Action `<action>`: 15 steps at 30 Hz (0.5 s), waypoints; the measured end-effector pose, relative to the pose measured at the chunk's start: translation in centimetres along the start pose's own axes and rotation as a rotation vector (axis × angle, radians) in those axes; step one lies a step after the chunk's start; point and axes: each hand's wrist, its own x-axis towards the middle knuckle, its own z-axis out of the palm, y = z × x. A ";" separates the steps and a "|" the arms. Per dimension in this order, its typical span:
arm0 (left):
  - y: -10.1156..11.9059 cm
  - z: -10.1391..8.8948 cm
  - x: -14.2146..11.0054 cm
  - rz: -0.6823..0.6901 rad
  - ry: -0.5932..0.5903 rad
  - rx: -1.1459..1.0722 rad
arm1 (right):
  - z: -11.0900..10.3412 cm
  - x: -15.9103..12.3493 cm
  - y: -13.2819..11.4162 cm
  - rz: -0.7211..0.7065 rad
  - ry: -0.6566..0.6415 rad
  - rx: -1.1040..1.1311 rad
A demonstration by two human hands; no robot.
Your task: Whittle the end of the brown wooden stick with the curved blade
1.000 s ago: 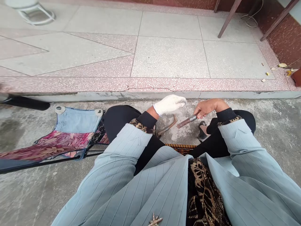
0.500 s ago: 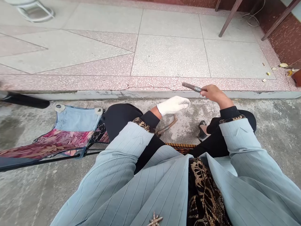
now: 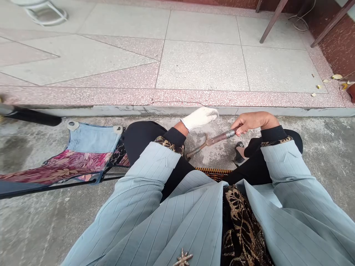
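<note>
My left hand [image 3: 201,117], in a white knitted glove, is held in front of the left knee with its fingers curled together. Whatever they may grip is hidden. My right hand [image 3: 251,122], ungloved, pinches one end of a brown rod wound with metal wire [image 3: 220,138]. The rod slants down to the left, below the gloved fingers. Its far end overlaps in view a bent wooden stick with wire around it [image 3: 197,150]; whether the two touch, I cannot tell. The stick's lower end disappears beside my left leg.
A low step [image 3: 194,110] with a tiled floor runs across the front. On the left stands a folding chair with patterned cloth [image 3: 80,160], and a dark handle-like bar [image 3: 36,115] juts in. A white stool [image 3: 47,14] and wooden legs [image 3: 274,21] stand farther back.
My right hand first raised the rod above the step's edge, then lowered it so that it points down-left. The gloved hand shifted slightly right, then back left and up.
</note>
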 end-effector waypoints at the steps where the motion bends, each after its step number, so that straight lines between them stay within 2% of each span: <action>1: -0.1 0.2 0.1 -0.013 0.005 -0.019 | -0.1 -0.3 0.0 -0.033 0.138 0.032; 3: -0.1 0.6 0.2 -0.036 -0.003 -0.079 | -0.2 -0.4 0.2 -0.073 0.514 0.103; 5: 0.1 1.1 0.3 -0.038 -0.018 -0.138 | -0.4 0.2 0.5 -0.010 0.849 0.106; 6: 0.3 1.4 0.3 -0.028 -0.031 -0.148 | -0.4 0.7 0.6 0.066 0.957 0.056; 8: 0.7 1.9 0.4 -0.005 -0.070 -0.136 | -0.4 1.8 0.7 0.264 1.046 -0.148; 9: 0.9 2.0 0.4 -0.001 -0.090 -0.115 | -0.4 2.4 0.6 0.362 1.032 -0.276; 11: 1.1 2.2 0.3 -0.008 -0.141 -0.062 | -0.1 3.3 0.4 0.518 0.874 -0.492; 13: 1.2 2.2 0.1 -0.006 -0.194 -0.017 | 0.3 4.0 0.3 0.597 0.565 -0.579; 15: 1.2 2.1 0.0 0.022 -0.230 0.009 | 0.7 4.4 0.2 0.593 0.237 -0.519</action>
